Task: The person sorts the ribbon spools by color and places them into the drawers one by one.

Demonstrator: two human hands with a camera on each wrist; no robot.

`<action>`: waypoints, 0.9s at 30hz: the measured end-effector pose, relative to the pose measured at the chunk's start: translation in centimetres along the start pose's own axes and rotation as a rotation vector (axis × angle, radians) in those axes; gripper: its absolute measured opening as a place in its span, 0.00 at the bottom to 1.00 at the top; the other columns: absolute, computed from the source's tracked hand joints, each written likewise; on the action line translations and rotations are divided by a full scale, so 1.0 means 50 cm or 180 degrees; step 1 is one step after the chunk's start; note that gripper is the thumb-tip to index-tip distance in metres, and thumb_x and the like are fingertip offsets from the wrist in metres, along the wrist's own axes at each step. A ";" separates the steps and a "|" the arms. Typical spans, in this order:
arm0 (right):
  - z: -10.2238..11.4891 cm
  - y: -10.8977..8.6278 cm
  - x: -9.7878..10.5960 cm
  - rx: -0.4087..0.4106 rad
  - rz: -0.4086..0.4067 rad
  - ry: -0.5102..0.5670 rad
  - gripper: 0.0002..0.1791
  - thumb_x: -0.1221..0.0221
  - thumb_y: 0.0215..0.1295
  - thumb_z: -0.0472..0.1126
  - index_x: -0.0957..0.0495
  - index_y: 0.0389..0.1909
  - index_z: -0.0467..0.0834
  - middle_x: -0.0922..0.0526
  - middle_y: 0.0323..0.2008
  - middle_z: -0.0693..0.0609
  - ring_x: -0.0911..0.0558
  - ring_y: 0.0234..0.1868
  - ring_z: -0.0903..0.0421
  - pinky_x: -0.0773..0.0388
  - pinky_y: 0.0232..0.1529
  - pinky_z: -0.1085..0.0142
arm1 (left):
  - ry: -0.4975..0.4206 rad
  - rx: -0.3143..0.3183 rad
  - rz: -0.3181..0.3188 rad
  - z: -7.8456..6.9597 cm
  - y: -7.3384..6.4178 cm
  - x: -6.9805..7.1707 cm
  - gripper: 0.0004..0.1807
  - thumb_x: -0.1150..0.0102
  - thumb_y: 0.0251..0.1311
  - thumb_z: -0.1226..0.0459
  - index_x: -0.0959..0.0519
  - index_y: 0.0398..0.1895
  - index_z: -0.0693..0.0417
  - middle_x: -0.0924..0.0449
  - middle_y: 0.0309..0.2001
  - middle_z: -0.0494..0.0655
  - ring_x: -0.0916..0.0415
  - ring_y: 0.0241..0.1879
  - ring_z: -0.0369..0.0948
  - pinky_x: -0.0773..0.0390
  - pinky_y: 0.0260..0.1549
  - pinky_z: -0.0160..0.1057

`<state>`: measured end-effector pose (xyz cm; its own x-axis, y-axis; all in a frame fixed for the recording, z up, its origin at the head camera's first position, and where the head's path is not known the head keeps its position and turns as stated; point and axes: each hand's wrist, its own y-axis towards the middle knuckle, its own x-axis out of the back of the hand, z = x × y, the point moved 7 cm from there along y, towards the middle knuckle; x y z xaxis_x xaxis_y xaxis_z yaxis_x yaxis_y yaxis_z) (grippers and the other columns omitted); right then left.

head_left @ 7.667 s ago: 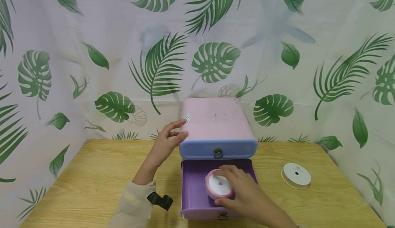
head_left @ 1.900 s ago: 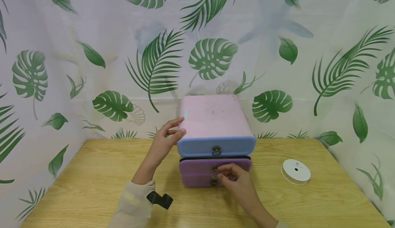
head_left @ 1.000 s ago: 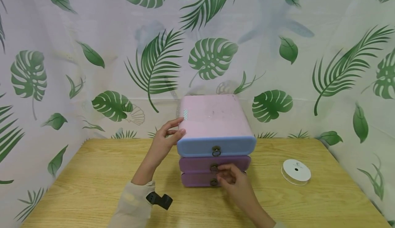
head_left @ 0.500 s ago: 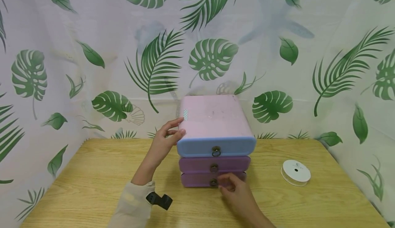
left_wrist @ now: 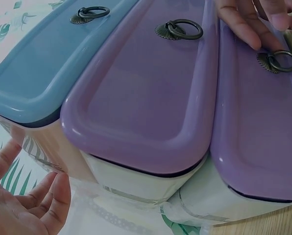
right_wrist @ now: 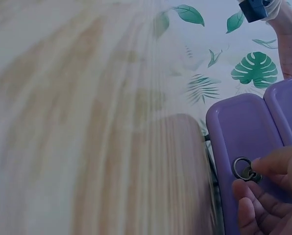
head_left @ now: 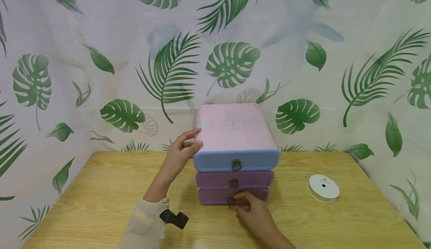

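Right hand is narrowed at the ring; whether pinched cannot be told. Just beyond is set the bottom drawer, front turned toward that hand, long side crosswise. The box is touched by the spread left hand. Print on the spool, farther right, cannot be read.

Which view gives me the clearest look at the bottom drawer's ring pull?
The left wrist view: the ring pull appears largest there, with the whole ring uncovered. Head shows it small, beside the right hand; right wrist shows it closely too, but crowded by that hand's fingers.
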<state>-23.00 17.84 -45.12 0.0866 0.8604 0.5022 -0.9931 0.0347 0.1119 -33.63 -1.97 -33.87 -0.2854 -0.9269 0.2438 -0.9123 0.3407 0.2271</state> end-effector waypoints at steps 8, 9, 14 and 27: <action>0.003 0.003 -0.009 0.0038 -0.0112 -0.0312 0.11 0.41 0.54 0.31 0.22 0.39 0.43 0.18 0.34 0.50 0.20 0.31 0.62 0.25 0.31 0.74 | -0.0026 0.0014 -0.0019 0.003 -0.001 0.002 0.24 0.46 0.61 0.54 0.33 0.62 0.32 0.37 0.62 0.46 0.31 0.55 0.46 0.22 0.44 0.42; 0.004 0.003 -0.010 0.0040 -0.0115 -0.0324 0.11 0.40 0.54 0.32 0.22 0.39 0.44 0.18 0.34 0.50 0.21 0.30 0.63 0.26 0.30 0.74 | -0.0025 0.0012 -0.0023 0.003 -0.001 0.002 0.24 0.46 0.61 0.54 0.33 0.61 0.32 0.37 0.62 0.46 0.31 0.55 0.46 0.22 0.44 0.42; 0.004 0.004 -0.014 0.0035 -0.0159 -0.0317 0.09 0.40 0.54 0.32 0.22 0.38 0.44 0.18 0.32 0.51 0.23 0.26 0.66 0.27 0.29 0.74 | -0.0013 0.0015 -0.0042 0.004 0.000 0.003 0.24 0.46 0.61 0.55 0.33 0.61 0.32 0.37 0.63 0.45 0.32 0.55 0.46 0.22 0.42 0.41; -0.009 -0.001 -0.039 -0.0095 0.0041 0.0157 0.09 0.45 0.59 0.32 0.27 0.41 0.39 0.22 0.25 0.50 0.26 0.19 0.65 0.30 0.22 0.73 | -0.0027 0.0027 -0.0032 0.004 0.001 -0.001 0.24 0.45 0.60 0.54 0.32 0.61 0.31 0.37 0.62 0.45 0.31 0.55 0.45 0.22 0.43 0.42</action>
<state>-23.16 16.41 -46.48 0.0707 0.8849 0.4605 -0.9961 0.0380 0.0798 -33.69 -1.93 -34.05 -0.2786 -0.9316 0.2334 -0.9176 0.3300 0.2215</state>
